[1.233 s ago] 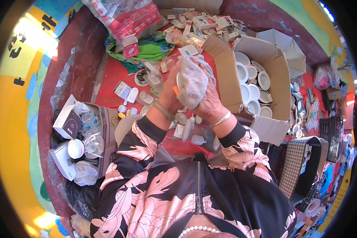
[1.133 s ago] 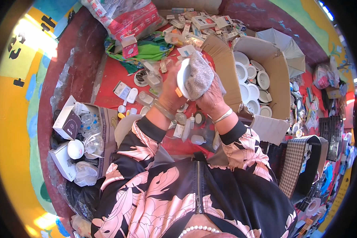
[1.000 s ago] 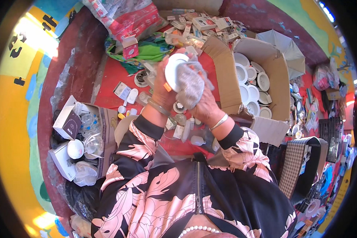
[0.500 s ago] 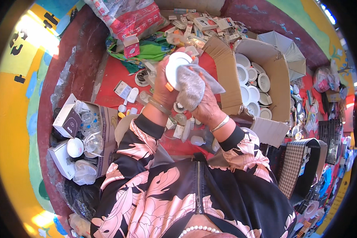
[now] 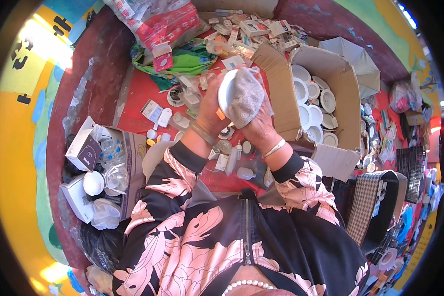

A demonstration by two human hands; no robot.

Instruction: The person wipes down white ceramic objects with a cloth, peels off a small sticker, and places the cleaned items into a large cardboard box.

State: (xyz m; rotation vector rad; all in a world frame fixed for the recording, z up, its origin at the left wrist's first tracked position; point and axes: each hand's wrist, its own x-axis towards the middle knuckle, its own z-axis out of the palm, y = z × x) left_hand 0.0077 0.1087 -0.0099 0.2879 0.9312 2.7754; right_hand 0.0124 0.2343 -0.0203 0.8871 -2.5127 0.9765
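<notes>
White disc [image 5: 226, 90] is gripped by left hand [image 5: 210, 108], cloth [image 5: 246, 101] by right hand [image 5: 261, 124], above maroon-walled red surface [image 5: 139, 93].

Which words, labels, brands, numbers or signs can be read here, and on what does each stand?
Wording is not copied here, only located.
Red-and-white bag: large characters.
Dark-fronted box: small pale lettering.
Small boxes at the back: too small to read.
White round piece in the left hand: no print seen.
</notes>
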